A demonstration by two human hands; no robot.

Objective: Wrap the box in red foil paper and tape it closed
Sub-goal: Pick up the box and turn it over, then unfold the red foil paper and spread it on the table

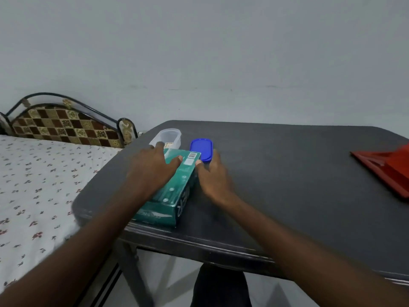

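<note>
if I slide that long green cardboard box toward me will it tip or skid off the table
The long green cardboard box lies flat on its broad side, so tipping seems unlikely. Its glossy print may slide easily on the dark smooth table. Its near end sits close to the table's front edge, so it could overhang soon.

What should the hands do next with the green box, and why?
Probably grip the green box and carry it right, toward the red foil paper. The left hand lies flat on its top and the right hand presses its side, so both seem ready to lift. The box sits at the table's left end, far from the paper.
</note>
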